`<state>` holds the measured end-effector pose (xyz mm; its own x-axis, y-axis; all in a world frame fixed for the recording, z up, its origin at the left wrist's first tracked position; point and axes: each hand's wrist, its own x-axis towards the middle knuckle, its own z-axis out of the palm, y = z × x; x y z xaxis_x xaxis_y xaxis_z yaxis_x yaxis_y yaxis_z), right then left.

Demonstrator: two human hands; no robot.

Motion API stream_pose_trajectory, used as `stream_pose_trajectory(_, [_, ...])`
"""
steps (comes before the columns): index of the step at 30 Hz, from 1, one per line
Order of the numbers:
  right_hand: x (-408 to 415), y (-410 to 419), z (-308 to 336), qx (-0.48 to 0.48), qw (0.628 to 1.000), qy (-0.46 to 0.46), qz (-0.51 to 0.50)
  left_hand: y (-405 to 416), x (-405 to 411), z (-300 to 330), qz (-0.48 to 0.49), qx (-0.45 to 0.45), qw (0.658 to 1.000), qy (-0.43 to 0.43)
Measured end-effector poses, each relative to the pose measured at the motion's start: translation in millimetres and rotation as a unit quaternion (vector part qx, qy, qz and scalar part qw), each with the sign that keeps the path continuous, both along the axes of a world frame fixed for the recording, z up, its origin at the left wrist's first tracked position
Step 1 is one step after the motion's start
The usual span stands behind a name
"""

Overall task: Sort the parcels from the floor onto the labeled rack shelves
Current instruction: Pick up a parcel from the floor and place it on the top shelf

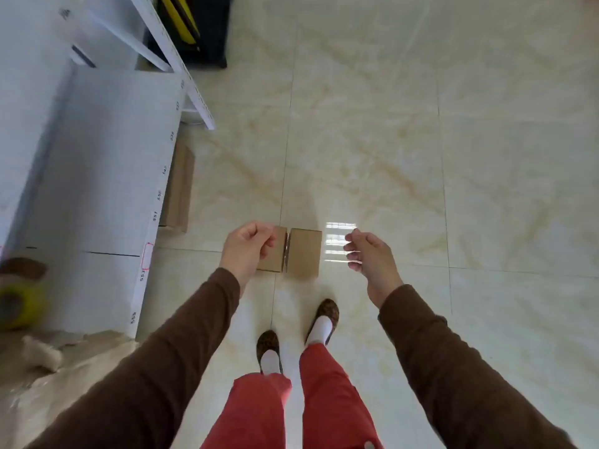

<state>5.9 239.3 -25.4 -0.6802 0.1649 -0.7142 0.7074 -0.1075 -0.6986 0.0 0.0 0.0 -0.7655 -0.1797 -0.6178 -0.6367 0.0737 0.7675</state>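
Two small brown cardboard parcels lie side by side on the tiled floor just ahead of my feet: the left parcel [275, 254] and the right parcel [304, 252]. My left hand [248, 251] hovers over the left parcel, hiding part of it, with its fingers curled into a loose fist and nothing in it. My right hand [368, 254] hangs to the right of the right parcel, its fingers bent but apart and holding nothing. A third parcel [180, 189] lies on the floor, partly under the edge of the white rack shelf [97, 163], whose front edge carries number labels.
The rack's slanted white upright [191, 76] stands at the upper left, with a black and yellow object [194, 27] behind it. A yellow tape roll [17, 303] and crumpled paper [64, 361] lie at the lower left. Glossy floor tiles [453, 157] spread to the right.
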Motion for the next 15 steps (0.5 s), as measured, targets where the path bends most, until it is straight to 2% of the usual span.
stream_pose_trajectory(7, [-52.2,7.7,-112.3,-0.007,0.996,-0.088,0.011,15.9,-38.9,-135.8,0.053,0.048,0.988,-0.136])
stream_pose_trajectory(12, [-65.7,1.5,-217.7,0.022,0.99,-0.136,0.032,27.1,-55.9,-242.1,0.003,0.072,0.977,-0.201])
stream_pose_trajectory(15, [-69.8,-5.4,-280.2,0.026,0.984,-0.169,0.04,28.8,-65.0,-304.5,-0.025,0.026,0.974,-0.222])
